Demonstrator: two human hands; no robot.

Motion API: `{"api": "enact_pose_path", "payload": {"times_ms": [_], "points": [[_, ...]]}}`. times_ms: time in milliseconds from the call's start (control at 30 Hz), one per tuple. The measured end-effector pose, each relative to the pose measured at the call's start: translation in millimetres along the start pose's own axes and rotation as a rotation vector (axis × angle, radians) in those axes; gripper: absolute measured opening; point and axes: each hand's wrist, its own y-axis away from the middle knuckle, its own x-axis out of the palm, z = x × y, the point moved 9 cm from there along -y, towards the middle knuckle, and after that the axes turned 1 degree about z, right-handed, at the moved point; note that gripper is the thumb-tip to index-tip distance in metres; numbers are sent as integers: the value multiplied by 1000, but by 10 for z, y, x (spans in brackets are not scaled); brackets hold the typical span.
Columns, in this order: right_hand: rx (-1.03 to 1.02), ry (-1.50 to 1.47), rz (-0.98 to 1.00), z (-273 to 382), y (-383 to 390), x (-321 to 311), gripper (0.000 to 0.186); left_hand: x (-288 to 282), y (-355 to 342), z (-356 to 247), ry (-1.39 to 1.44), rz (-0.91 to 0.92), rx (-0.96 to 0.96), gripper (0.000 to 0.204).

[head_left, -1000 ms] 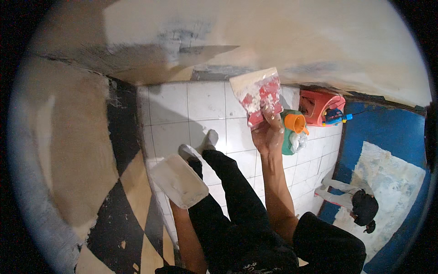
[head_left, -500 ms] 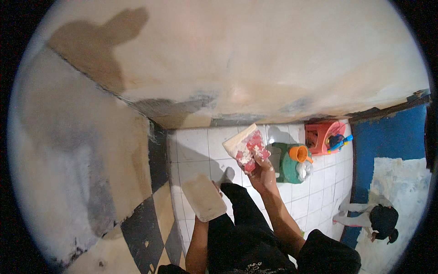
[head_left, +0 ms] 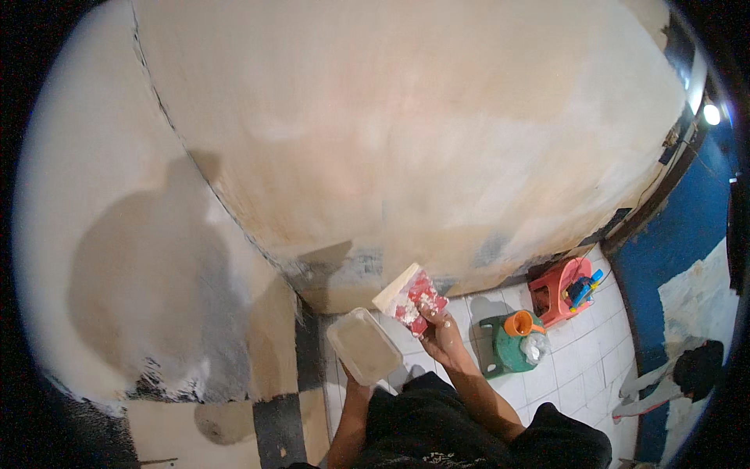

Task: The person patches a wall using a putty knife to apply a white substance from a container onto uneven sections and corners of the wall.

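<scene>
In my right hand [head_left: 442, 341] is a red, putty-smeared scraper [head_left: 410, 301] with a pale blade edge pointing up and left, held out in front of the wall's foot. My left hand [head_left: 355, 377] grips a shallow translucent rectangular tub [head_left: 363, 345], coated with pale residue, from beneath; most of its fingers are hidden by the tub. The scraper is just above and right of the tub. The pale, patchy wall [head_left: 437, 133] fills the upper view and meets another wall [head_left: 94, 203] at a cracked corner on the left.
On the white tiled floor [head_left: 582, 348] stand a green stool [head_left: 509, 359] bearing an orange cup [head_left: 519, 322] and crumpled white plastic, and a red stool [head_left: 555, 301] with a blue-yellow tool. A co-worker [head_left: 695, 371] is by the blue, partly whitened wall [head_left: 664, 195]. A lamp [head_left: 711, 113] glows upper right.
My view has tilted up, showing much more wall and a lamp, so both hands and the floor sit lower in the picture. The scraper and tub remain held.
</scene>
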Motion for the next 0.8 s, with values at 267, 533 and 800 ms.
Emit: {"api": "enact_pose_path", "payload": {"times_ms": [267,533,800], "points": [[185,-214,26,-28,139,242,28,163,-200,149,-77,-9,79,57],[150,-169,125,174,-93,419,32,-60,-627,95,-170,-19,120,57],[139,-92,158,627,-507,683,33,696,-1012,206,-273,2,35,58]]}}
